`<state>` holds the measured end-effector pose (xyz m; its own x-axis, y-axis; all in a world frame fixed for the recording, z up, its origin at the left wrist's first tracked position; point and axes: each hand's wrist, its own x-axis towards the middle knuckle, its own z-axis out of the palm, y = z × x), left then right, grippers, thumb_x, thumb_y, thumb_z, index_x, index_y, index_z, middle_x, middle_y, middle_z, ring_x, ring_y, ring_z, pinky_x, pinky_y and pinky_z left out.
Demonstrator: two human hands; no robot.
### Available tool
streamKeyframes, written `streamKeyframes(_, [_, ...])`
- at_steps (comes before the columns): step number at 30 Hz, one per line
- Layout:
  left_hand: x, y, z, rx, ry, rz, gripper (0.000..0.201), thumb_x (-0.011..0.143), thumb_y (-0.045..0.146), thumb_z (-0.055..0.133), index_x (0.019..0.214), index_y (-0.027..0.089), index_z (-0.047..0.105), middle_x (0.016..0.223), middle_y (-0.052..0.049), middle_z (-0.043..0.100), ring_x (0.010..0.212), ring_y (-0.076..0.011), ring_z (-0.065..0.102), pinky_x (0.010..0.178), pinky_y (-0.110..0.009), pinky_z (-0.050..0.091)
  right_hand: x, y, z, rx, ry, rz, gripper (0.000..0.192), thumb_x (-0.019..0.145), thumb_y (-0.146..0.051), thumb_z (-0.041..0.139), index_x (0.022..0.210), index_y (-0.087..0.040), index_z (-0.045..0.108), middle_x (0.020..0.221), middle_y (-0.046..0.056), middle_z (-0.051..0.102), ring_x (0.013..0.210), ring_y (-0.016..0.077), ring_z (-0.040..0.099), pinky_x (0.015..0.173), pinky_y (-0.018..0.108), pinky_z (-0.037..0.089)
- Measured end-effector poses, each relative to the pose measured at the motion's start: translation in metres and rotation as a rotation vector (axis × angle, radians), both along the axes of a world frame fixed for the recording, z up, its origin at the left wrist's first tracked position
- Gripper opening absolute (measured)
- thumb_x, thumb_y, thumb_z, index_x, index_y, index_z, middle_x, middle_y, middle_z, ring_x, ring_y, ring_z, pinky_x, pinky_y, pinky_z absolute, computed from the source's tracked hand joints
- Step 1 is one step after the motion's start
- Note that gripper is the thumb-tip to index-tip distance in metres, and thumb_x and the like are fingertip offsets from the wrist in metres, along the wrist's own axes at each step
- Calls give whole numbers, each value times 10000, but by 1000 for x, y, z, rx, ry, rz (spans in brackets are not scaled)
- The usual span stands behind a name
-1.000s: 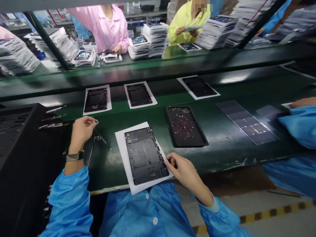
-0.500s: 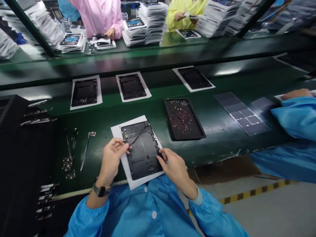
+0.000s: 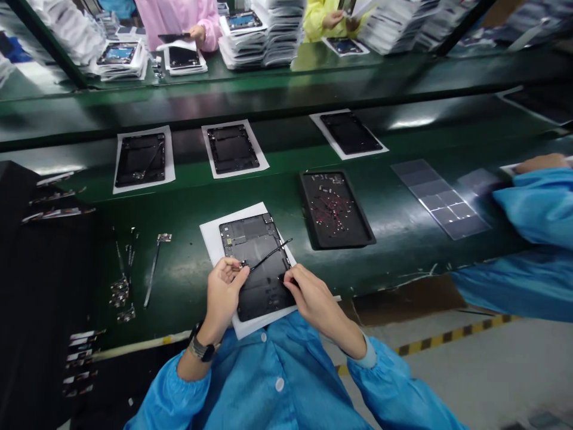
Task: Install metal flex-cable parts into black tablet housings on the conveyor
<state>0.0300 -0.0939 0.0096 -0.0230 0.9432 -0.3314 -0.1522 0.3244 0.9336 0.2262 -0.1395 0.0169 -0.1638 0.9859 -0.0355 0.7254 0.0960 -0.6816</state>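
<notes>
A black tablet back shell [image 3: 259, 272] lies on a white sheet [image 3: 210, 236] at the near edge of the green bench. My left hand [image 3: 224, 295] pinches one end of a thin black flex cable [image 3: 271, 254] that runs up and right across the shell. My right hand [image 3: 313, 298] rests on the shell's right edge, fingertips pressing near its side. Both arms wear blue sleeves; a watch sits on my left wrist.
A black tray [image 3: 335, 209] of small parts lies to the right. More flex cables [image 3: 154, 269] lie left on the bench. Three more shells on white sheets [image 3: 143, 158] sit on the belt behind. A co-worker's blue sleeve [image 3: 532, 203] reaches in at right; other people work across.
My left hand came from the cables at the left to the shell, carrying a flex cable, which now lies across the shell. The view has tilted down slightly.
</notes>
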Motion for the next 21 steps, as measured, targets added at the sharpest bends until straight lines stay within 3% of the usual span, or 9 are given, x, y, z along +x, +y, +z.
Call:
streamKeyframes(4, [2,-7,6,-53,-15,-70,311,669,272,789,926,171,645,795,-22,664,755,-135,616,723,-232,477,9,0,1,-106,138,17,120,935,-233,472,905,-208,585,781,35,636,671,167,560,650,280,442])
streamKeyframes(11, [7,-19,13,-157,-108,-100,305,623,248,812,782,179,561,837,-32,706,637,-110,610,603,-222,497,16,10,4,-206,196,39,168,885,-242,545,805,-181,680,758,28,636,619,130,537,585,247,408])
streamKeyframes(17, [19,-24,7,-185,-130,-149,301,612,246,809,793,168,581,751,-14,677,599,-112,617,590,-230,521,11,14,7,-348,340,26,99,805,-217,596,734,-163,641,642,-21,555,533,88,460,504,211,348])
streamKeyframes(21, [26,-25,3,-214,-142,-165,329,589,260,829,770,174,567,687,3,647,577,-122,623,558,-232,518,10,17,8,-391,430,30,167,840,-296,608,786,-153,677,693,-7,575,540,83,451,494,210,332])
